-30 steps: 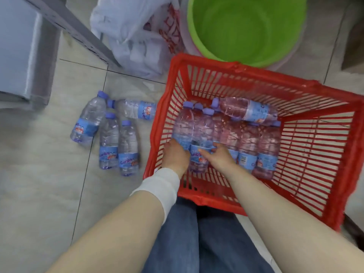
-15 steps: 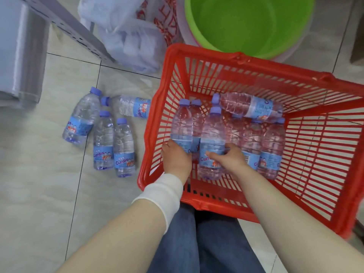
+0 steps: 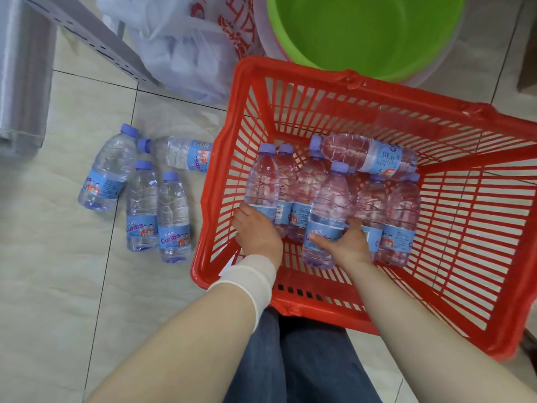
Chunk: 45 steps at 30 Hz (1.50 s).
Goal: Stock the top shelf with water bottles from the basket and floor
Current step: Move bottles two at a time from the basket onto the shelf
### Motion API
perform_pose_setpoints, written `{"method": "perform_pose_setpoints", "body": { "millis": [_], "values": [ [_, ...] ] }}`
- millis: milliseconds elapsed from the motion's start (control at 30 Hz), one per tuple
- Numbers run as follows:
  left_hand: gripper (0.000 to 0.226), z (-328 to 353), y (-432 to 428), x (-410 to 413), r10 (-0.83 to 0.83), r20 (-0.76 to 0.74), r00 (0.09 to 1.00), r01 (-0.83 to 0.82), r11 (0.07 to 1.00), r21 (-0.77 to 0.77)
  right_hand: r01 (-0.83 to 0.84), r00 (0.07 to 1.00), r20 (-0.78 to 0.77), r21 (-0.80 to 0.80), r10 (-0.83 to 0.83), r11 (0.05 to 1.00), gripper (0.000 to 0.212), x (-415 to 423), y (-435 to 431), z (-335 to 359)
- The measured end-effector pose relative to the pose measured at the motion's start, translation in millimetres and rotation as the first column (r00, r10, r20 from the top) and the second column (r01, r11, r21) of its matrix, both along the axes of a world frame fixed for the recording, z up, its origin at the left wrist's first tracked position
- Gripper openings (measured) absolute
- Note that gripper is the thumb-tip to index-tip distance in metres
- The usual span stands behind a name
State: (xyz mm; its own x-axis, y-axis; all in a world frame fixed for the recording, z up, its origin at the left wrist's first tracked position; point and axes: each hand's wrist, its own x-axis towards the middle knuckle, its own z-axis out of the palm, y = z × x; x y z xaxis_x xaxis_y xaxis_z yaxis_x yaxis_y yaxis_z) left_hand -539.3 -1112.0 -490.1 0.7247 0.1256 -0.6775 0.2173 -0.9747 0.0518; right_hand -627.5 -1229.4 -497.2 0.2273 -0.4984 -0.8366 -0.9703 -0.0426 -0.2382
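Note:
A red plastic basket (image 3: 453, 216) sits on the tiled floor and holds several clear water bottles with blue labels and lilac caps. My left hand (image 3: 257, 231) grips the leftmost bottle (image 3: 261, 181) at its lower part. My right hand (image 3: 344, 244) holds another bottle (image 3: 328, 205) by its label, raised a little above the row. One bottle (image 3: 366, 157) lies crosswise on top of the others. Several more bottles (image 3: 158, 205) lie on the floor left of the basket.
A green basin (image 3: 366, 33) stands behind the basket. A white plastic bag (image 3: 180, 53) lies at the back left, beside a grey perforated metal rail (image 3: 87, 39). A grey upright (image 3: 23, 77) fills the far left. My jeans-clad leg (image 3: 302, 365) is below the basket.
My right hand has lifted its bottle up out of the row and toward me. My left hand stays on the leftmost bottle. The view has shifted slightly.

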Motion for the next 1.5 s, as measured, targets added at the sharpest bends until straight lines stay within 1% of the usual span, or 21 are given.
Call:
{"method": "perform_pose_setpoints", "body": {
  "millis": [67, 133, 200, 267, 333, 400, 500, 567, 633, 667, 700, 800, 867, 933, 1000, 1100, 1233, 1300, 1400, 1500],
  "values": [
    [0.075, -0.6, 2.6, 0.3, 0.003, 0.017, 1.0, -0.003, 1.0, -0.018, -0.004, 1.0, -0.03, -0.004, 0.004, 1.0, 0.102, 1.7, 2.1, -1.3],
    [0.072, 1.9, 5.0, 2.2, -0.002, 0.021, 1.0, 0.003, 0.998, -0.07, 0.028, 0.998, -0.05, 0.018, -0.027, 0.999, 0.099, 4.9, 0.2, 0.2],
    [0.069, 3.0, 8.5, 4.9, 0.014, 0.007, 1.0, -0.013, 0.989, -0.146, 0.109, 0.994, -0.041, 0.083, -0.105, 0.991, 0.095, 6.1, -4.1, 3.8],
    [0.062, 5.7, 11.1, 7.8, 0.095, -0.041, 0.995, -0.102, 0.962, -0.253, 0.223, 0.975, -0.023, 0.197, -0.223, 0.955, 0.094, 4.3, -8.8, 10.8],
    [0.05, 16.3, 12.1, 9.6, 0.146, -0.146, 0.979, -0.186, 0.929, -0.32, 0.335, 0.94, -0.049, 0.309, -0.337, 0.89, 0.09, 2.0, -12.7, 20.2],
    [0.043, 33.4, 11.7, 8.8, 0.144, -0.275, 0.951, -0.242, 0.898, -0.368, 0.398, 0.911, -0.077, 0.419, -0.405, 0.816, 0.084, -1.2, -17.2, 33.3],
    [0.042, 68.7, 10.3, 10.0, 0.133, -0.478, 0.868, -0.366, 0.822, -0.436, 0.427, 0.884, -0.074, 0.529, -0.461, 0.733, 0.06, -9.2, -23.1, 66.4],
    [0.037, 97.8, 10.5, 13.9, 0.11, -0.593, 0.798, -0.451, 0.762, -0.465, 0.45, 0.858, -0.044, 0.547, -0.512, 0.706, 0.052, -18.1, -27.5, 92.7],
    [0.025, 128.6, 13.0, 16.3, 0.106, -0.676, 0.729, -0.536, 0.702, -0.469, 0.465, 0.825, 0.006, 0.561, -0.565, 0.685, 0.04, -26.1, -29.9, 124.5],
    [0.02, 145.8, 13.5, 16.5, 0.1, -0.694, 0.713, -0.558, 0.681, -0.475, 0.456, 0.822, 0.032, 0.562, -0.569, 0.69, 0.038, -28.6, -29.5, 141.8],
    [0.02, 164.7, 13.5, 15.6, 0.098, -0.698, 0.709, -0.568, 0.666, -0.484, 0.436, 0.83, 0.058, 0.554, -0.555, 0.709, 0.04, -30.8, -28.4, 160.8],
    [0.028, 227.8, 15.1, 10.6, 0.077, -0.646, 0.759, -0.511, 0.686, -0.518, 0.349, 0.871, 0.14, 0.5, -0.471, 0.793, 0.052, -36.6, -25.7, 224.3],
    [0.041, 277.2, 18.6, 7.8, 0.065, -0.613, 0.787, -0.484, 0.682, -0.548, 0.316, 0.875, 0.188, 0.478, -0.447, 0.819, 0.057, -39.0, -25.8, 276.4],
    [0.052, 329.9, 26.6, 5.6, 0.051, -0.589, 0.807, -0.471, 0.656, -0.589, 0.257, 0.867, 0.274, 0.469, -0.416, 0.845, 0.056, -39.9, -25.9, 335.0],
    [0.053, 387.7, 34.7, 4.1, 0.046, -0.554, 0.831, -0.462, 0.612, -0.642, 0.171, 0.847, 0.39, 0.441, -0.36, 0.881, 0.049, -39.1, -24.9, 396.1],
    [0.054, 469.6, 45.5, 2.9, 0.042, -0.455, 0.889, -0.401, 0.551, -0.732, 0.067, 0.796, 0.531, 0.398, -0.289, 0.915, 0.051, -32.1, -23.1, 481.7],
    [0.053, 567.1, 51.0, 0.8, 0.066, -0.294, 0.953, -0.292, 0.448, -0.845, -0.017, 0.713, 0.668, 0.322, -0.214, 0.947, 0.058, -19.6, -19.5, 585.0],
    [0.057, 610.0, 53.4, 2.8, 0.105, -0.23, 0.968, -0.252, 0.395, -0.883, -0.052, 0.66, 0.728, 0.289, -0.185, 0.956, 0.057, -12.9, -17.5, 628.4],
    [0.071, 667.4, 58.6, 8.3, 0.137, -0.136, 0.981, -0.175, 0.341, -0.924, -0.103, 0.586, 0.798, 0.242, -0.138, 0.965, 0.061, -4.3, -15.9, 683.7],
    [0.068, 720.0, 59.7, 16.7, 0.164, -0.045, 0.985, -0.088, 0.261, -0.961, -0.127, 0.505, 0.86, 0.161, -0.076, 0.979, 0.066, 8.5, -15.9, 733.6]
  ]
}}
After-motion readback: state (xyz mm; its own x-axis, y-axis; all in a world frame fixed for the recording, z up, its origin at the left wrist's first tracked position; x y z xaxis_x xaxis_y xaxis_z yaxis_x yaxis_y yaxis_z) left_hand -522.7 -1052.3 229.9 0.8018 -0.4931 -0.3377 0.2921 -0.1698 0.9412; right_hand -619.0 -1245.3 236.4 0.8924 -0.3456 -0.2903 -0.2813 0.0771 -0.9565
